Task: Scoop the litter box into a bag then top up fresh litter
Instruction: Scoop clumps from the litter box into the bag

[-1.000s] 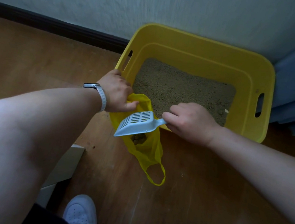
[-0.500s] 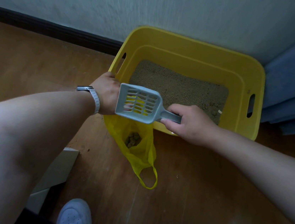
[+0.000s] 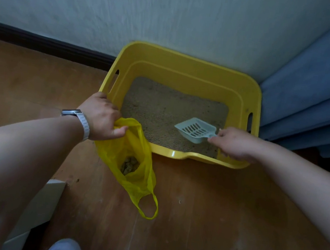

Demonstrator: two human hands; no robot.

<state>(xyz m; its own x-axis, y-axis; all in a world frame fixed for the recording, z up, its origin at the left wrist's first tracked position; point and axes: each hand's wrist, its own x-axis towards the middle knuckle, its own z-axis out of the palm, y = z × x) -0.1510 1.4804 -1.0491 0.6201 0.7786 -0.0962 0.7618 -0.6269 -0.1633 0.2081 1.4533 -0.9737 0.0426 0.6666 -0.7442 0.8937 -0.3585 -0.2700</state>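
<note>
A yellow litter box [image 3: 190,67] with sandy litter [image 3: 162,108] stands on the wooden floor against the wall. My left hand [image 3: 102,117] grips the rim of a yellow plastic bag [image 3: 132,181] at the box's near left corner; brown clumps [image 3: 129,165] lie at the bag's bottom. My right hand [image 3: 232,142] holds the handle of a pale slotted scoop [image 3: 195,129], which is down in the litter at the box's near right. The scoop looks empty.
A blue curtain [image 3: 320,85] hangs right of the box. A dark skirting board [image 3: 45,44] runs along the wall. A white object [image 3: 41,209] sits at the lower left, and my white shoe [image 3: 65,248] is at the bottom edge.
The scoop was over the bag's mouth; my right hand has carried it right and back into the litter box. My left hand still holds the bag.
</note>
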